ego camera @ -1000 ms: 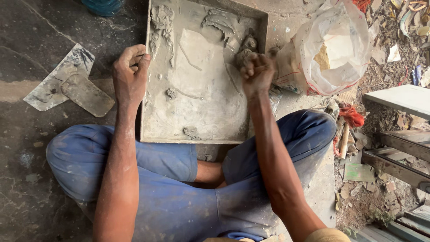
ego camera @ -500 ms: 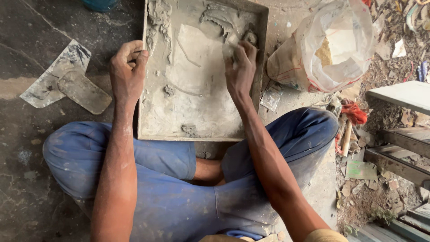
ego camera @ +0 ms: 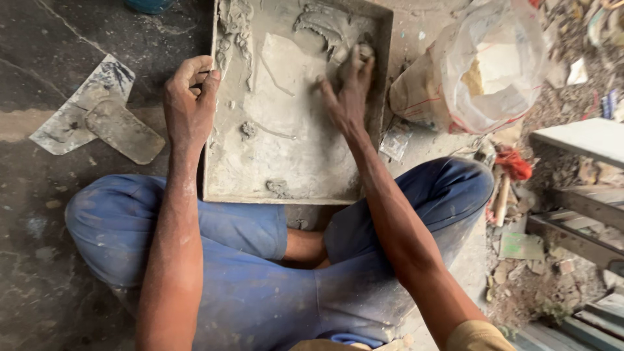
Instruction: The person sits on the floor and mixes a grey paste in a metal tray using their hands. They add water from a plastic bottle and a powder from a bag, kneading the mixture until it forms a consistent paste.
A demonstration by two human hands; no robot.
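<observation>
So there's a shallow square tray (ego camera: 224,175) of grey wet cement on the floor, right in front of the person's crossed legs. Right hand (ego camera: 348,97) lies flat in the far right corner, fingers spread apart, pressing a lump of cement (ego camera: 364,51). Left hand (ego camera: 190,107) is curled tight over the tray's left rim. Further left lie a flat trowel blade (ego camera: 123,131) and a plastic scrap; a plastic bag (ego camera: 487,65) sits right.

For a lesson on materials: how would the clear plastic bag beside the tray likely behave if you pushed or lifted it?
The clear plastic bag would probably be floppy: its thin film is crumpled and sags around pale lumps inside. It bulges and rests slumped on the ground beside the tray, so a push would likely dent or slide it rather than roll it. Being well filled, it may feel heavy for its size.
</observation>
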